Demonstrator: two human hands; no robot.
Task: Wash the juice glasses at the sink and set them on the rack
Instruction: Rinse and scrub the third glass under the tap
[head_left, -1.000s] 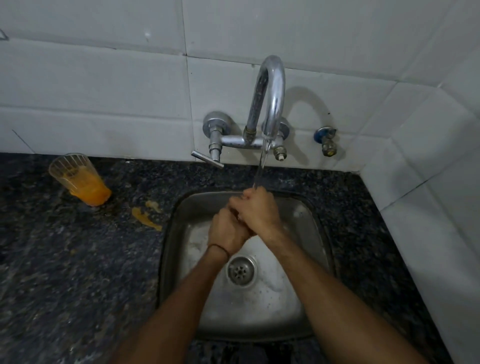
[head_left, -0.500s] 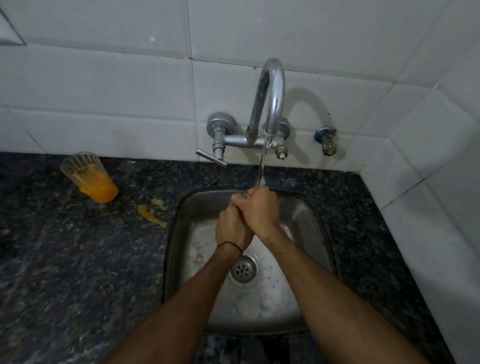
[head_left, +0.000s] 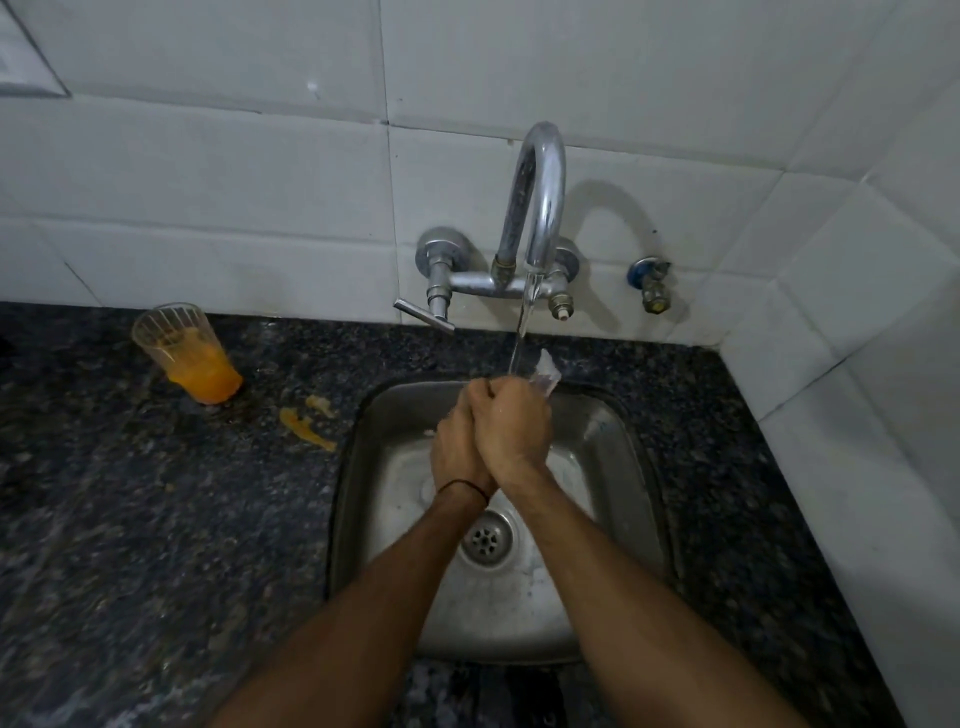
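Over the steel sink (head_left: 363, 499) both my hands are closed together round a clear glass (head_left: 545, 375). Only the glass's far end shows, sticking out past my knuckles under the running water. My right hand (head_left: 511, 431) lies on top with its fingers curled round the glass. My left hand (head_left: 456, 451) is tucked under and beside it, fingers curled too, though how much of the glass it grips is hidden. A second ribbed glass (head_left: 184, 353) with orange juice in its bottom stands on the dark counter at the left, near the wall.
A chrome wall tap (head_left: 537, 218) runs a thin stream into the sink; its lever (head_left: 423, 315) points left. A small valve (head_left: 649, 285) sits on the wall to the right. Orange spills (head_left: 306, 422) lie on the speckled counter (head_left: 156, 519). Tiled walls close the back and right.
My clasped hands have shifted slightly toward the tap, and the glass's clear end now shows beyond my right knuckles under the stream. The view has panned a little left.
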